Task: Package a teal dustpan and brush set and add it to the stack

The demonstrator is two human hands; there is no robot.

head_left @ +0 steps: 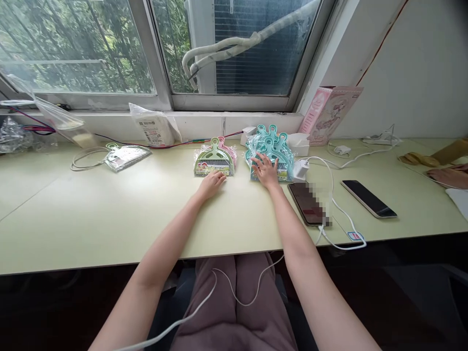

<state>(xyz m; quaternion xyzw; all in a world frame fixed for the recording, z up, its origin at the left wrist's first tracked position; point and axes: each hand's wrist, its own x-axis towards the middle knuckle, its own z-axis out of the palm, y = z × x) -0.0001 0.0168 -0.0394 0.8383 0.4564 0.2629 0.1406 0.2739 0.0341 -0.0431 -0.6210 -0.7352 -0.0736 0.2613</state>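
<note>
My left hand [211, 183] lies on the pale green desk [109, 214], fingers loosely curled, touching the front edge of a small pile of green and pink mini dustpan sets [215, 158] in clear wrap. It holds nothing that I can see. My right hand [265, 170] rests flat with fingers spread on a stack of several teal dustpan sets [272, 146], also wrapped, just right of the first pile.
Two phones lie right of my arm: one on a white charging cable [309, 204], one further right [368, 198]. A white charger [302, 168], a pink box [327, 114], plastic bags [153, 126] and a wrapped green set [126, 156] sit along the window. Another person's hand [448, 176] is far right.
</note>
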